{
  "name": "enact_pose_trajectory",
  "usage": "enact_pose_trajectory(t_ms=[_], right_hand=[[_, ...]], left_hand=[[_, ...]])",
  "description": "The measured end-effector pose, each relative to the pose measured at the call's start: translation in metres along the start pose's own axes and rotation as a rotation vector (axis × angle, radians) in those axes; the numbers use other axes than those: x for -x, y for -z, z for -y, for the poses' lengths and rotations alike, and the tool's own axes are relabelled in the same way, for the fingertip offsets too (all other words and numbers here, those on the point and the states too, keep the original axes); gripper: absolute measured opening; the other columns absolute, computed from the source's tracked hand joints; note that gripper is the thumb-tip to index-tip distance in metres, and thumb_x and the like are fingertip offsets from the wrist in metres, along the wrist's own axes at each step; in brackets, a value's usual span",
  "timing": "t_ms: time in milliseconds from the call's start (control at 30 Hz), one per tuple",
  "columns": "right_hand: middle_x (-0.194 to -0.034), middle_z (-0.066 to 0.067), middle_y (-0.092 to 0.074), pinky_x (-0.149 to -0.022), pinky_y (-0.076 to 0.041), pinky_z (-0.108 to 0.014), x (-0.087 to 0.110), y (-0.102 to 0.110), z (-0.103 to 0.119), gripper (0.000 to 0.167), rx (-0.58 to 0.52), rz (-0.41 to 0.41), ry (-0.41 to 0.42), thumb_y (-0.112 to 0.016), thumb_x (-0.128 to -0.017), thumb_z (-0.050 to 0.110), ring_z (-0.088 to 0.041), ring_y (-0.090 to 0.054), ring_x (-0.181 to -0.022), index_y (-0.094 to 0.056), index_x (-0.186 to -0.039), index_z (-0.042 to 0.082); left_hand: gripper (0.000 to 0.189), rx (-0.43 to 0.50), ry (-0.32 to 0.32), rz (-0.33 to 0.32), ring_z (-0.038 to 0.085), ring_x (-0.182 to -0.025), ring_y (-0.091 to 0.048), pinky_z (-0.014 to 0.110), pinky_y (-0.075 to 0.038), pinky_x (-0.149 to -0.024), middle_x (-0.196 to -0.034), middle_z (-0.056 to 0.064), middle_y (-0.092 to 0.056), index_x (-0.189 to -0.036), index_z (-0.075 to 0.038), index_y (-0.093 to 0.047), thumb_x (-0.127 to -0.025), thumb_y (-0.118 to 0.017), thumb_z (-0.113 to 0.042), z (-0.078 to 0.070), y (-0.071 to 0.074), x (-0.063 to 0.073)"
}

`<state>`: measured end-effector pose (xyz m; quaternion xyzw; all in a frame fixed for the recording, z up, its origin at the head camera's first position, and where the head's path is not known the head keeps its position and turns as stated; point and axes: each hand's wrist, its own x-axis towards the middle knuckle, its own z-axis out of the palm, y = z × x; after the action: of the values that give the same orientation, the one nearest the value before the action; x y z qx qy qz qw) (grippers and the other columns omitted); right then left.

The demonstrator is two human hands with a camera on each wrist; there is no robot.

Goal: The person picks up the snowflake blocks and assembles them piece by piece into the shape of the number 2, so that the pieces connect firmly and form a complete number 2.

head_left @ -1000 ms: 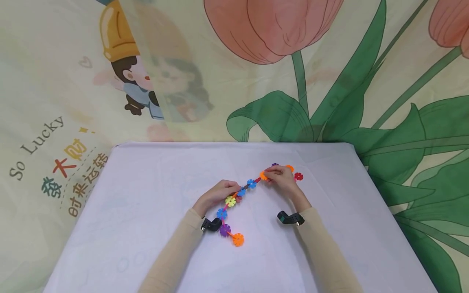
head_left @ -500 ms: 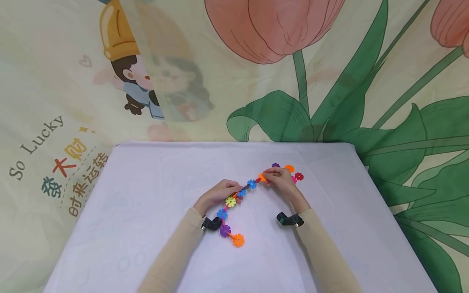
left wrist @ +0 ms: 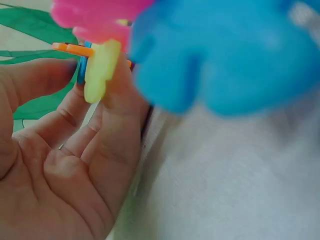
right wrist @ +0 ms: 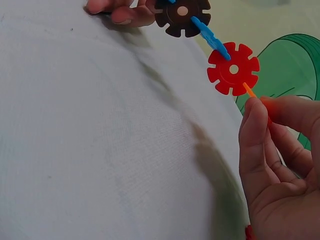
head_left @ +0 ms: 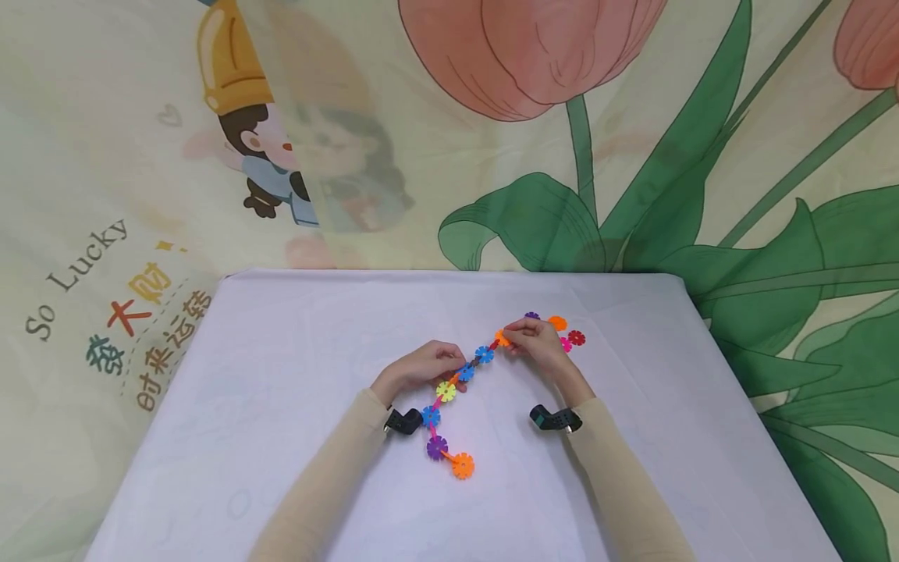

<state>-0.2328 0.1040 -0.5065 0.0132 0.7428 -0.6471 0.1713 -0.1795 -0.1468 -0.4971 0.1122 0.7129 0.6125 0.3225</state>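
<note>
A chain of colourful notched plastic snowflake discs [head_left: 445,392] stretches between two hands. The left hand [head_left: 424,364] pinches it by a blue disc [head_left: 466,372] near the middle, and a yellow disc [left wrist: 101,70] sits beside the thumb in the left wrist view. From there the chain runs down past the wrist to a purple disc [head_left: 437,448] and an orange end disc [head_left: 463,466]. At the upper end, the right hand [head_left: 539,345] holds an orange disc [head_left: 502,338] between thumb and forefinger, partly covered by the fingertips. A red disc [right wrist: 233,69] joins it in the right wrist view.
Several discs lie on the white-covered table [head_left: 316,312] just beyond the right hand: a purple disc [head_left: 531,317], an orange disc [head_left: 558,322], a red disc [head_left: 577,337] and a pink disc [head_left: 565,344]. A printed cloth backdrop [head_left: 520,195] hangs behind the table's far edge.
The head view has shifted slightly. The chain's lower end sits a little further down and right, while both hands keep their hold in nearly the same places.
</note>
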Motion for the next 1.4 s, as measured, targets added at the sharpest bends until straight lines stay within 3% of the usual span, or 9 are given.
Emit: enact_pose_trajectory(t_ms=[167, 267, 600, 667, 800, 900, 1200, 1400], right_hand=[[-0.09, -0.007, -0.07, -0.068, -0.056, -0.022, 0.001, -0.001, -0.001, 0.023, 0.011, 0.02, 0.025, -0.067, -0.094, 0.008, -0.015, -0.064, -0.068, -0.064, -0.111, -0.007], [-0.089, -0.007, -0.07, -0.068, -0.056, -0.022, 0.002, -0.002, -0.001, 0.024, 0.013, 0.03, 0.04, -0.066, -0.094, 0.007, -0.014, -0.064, -0.067, -0.063, -0.111, -0.009], [-0.085, -0.006, -0.07, -0.067, -0.056, -0.022, 0.004, -0.004, -0.005, 0.021, -0.014, 0.032, 0.046, -0.066, -0.094, 0.004, -0.014, -0.065, -0.065, -0.064, -0.109, -0.009], [-0.086, -0.006, -0.07, -0.067, -0.056, -0.023, 0.003, -0.004, -0.005, 0.02, -0.02, 0.032, 0.046, -0.066, -0.093, 0.004, -0.014, -0.065, -0.065, -0.064, -0.109, -0.009], [-0.087, -0.007, -0.07, -0.067, -0.056, -0.023, 0.004, -0.004, -0.005, 0.019, -0.022, 0.028, 0.051, -0.066, -0.093, 0.004, -0.015, -0.066, -0.067, -0.064, -0.108, -0.008], [-0.087, -0.007, -0.07, -0.067, -0.056, -0.023, 0.004, -0.005, -0.006, 0.018, -0.023, 0.025, 0.065, -0.066, -0.093, 0.003, -0.014, -0.066, -0.066, -0.064, -0.107, -0.008], [-0.088, -0.009, -0.07, -0.067, -0.056, -0.023, 0.005, -0.01, -0.012, 0.014, -0.01, 0.003, 0.043, -0.068, -0.092, 0.003, -0.015, -0.067, -0.065, -0.066, -0.101, -0.006], [-0.091, -0.011, -0.07, -0.067, -0.056, -0.024, 0.004, -0.01, -0.017, 0.014, -0.019, 0.011, 0.058, -0.068, -0.092, 0.002, -0.016, -0.068, -0.066, -0.066, -0.102, -0.007]], left_hand=[[0.022, -0.16, -0.018, -0.03, 0.009, -0.059, -0.052, 0.02, -0.041, -0.058, -0.068, 0.0, -0.059, -0.095, 0.002, -0.066, -0.102, -0.052, -0.013, -0.005, 0.0, -0.001], [0.022, -0.231, -0.035, -0.062, 0.011, -0.058, -0.042, 0.022, -0.037, -0.059, -0.066, -0.001, -0.046, -0.093, 0.001, -0.067, -0.101, -0.054, -0.015, -0.009, -0.001, -0.003], [0.023, -0.301, -0.034, -0.121, 0.009, -0.066, -0.049, 0.022, -0.04, -0.063, -0.079, -0.002, -0.062, -0.099, -0.003, -0.07, -0.101, -0.055, -0.02, -0.013, -0.007, -0.014], [0.023, -0.253, -0.037, -0.107, 0.009, -0.068, -0.055, 0.021, -0.041, -0.065, -0.079, 0.0, -0.065, -0.097, -0.002, -0.068, -0.102, -0.055, -0.02, -0.011, -0.007, -0.015], [0.022, -0.067, -0.019, -0.056, 0.014, -0.073, -0.069, 0.022, -0.052, -0.07, -0.086, 0.01, -0.072, -0.096, 0.003, -0.063, -0.103, -0.052, -0.015, -0.008, -0.01, -0.019], [0.021, 0.013, -0.014, -0.051, 0.016, -0.076, -0.071, 0.025, -0.055, -0.074, -0.088, 0.013, -0.073, -0.094, 0.003, -0.061, -0.103, -0.051, -0.012, -0.006, -0.011, -0.02], [0.02, 0.079, -0.017, -0.119, 0.012, -0.072, -0.07, 0.02, -0.051, -0.072, -0.081, 0.009, -0.073, -0.088, 0.005, -0.064, -0.1, -0.055, -0.009, 0.002, -0.014, -0.023], [0.02, 0.099, 0.025, -0.166, 0.011, -0.069, -0.07, 0.02, -0.052, -0.069, -0.078, 0.008, -0.072, -0.091, 0.009, -0.066, -0.099, -0.056, -0.007, 0.0, -0.017, -0.024]])
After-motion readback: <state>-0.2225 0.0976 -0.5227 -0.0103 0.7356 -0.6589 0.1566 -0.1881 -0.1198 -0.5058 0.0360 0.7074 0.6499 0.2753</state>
